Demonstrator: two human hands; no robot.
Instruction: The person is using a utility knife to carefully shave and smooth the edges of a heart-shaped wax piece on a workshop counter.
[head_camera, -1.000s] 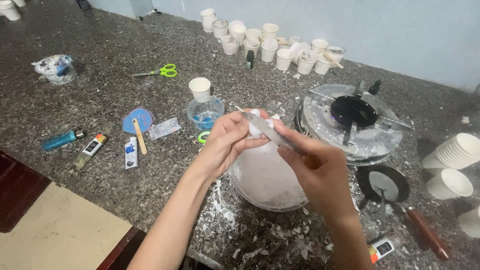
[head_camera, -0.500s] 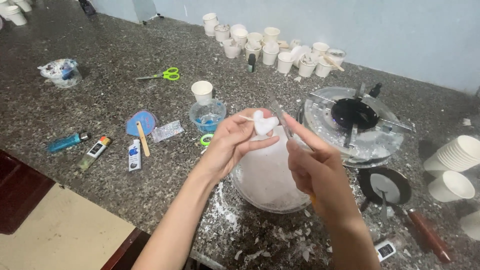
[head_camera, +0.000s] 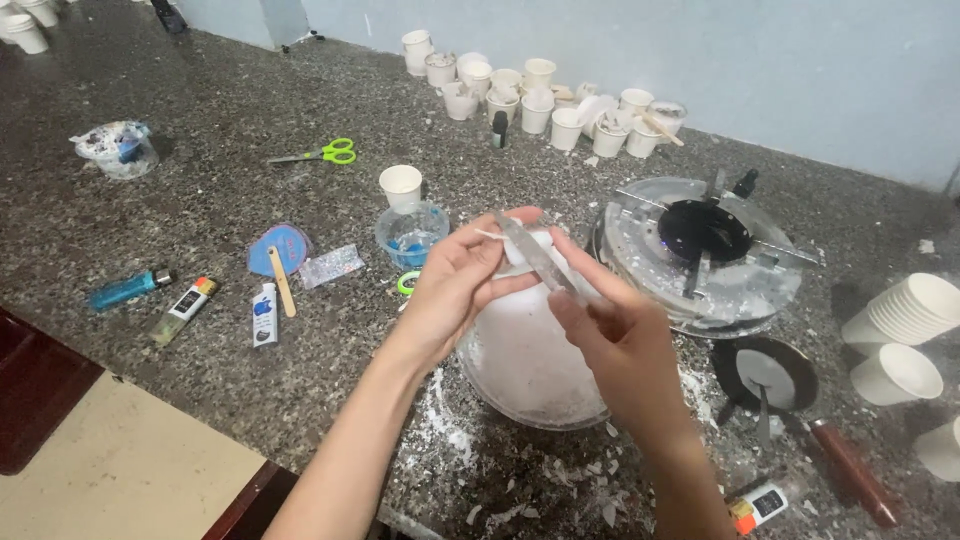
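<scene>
At the centre of the frame the left hand (head_camera: 455, 285) is curling its fingers round a small white lump (head_camera: 522, 246), thumb above and fingertips pressing beneath, so it is closed on that piece with a thin white thread sticking out near the thumb. Just to its right, the right hand (head_camera: 620, 345) is pinching the lower end of a narrow grey blade (head_camera: 540, 258) between thumb and forefinger, the other fingers folded in; the blade is slanting up to the left and lying against the white lump. Both hands are hovering over a clear bowl (head_camera: 520, 370) coated in white residue, sitting on the dark speckled counter (head_camera: 200, 100) with white flakes scattered below it. To the right, a round burner (head_camera: 705, 250) is standing, with a small dark pan (head_camera: 770, 375) lower right. Left of the hands, a blue-tinted dish (head_camera: 412, 232) and a white paper cup (head_camera: 401, 186) are sitting close together. Green scissors (head_camera: 325, 153) are lying in the upper left, and a cluster of white cups (head_camera: 530, 95) is lining the top centre.
</scene>
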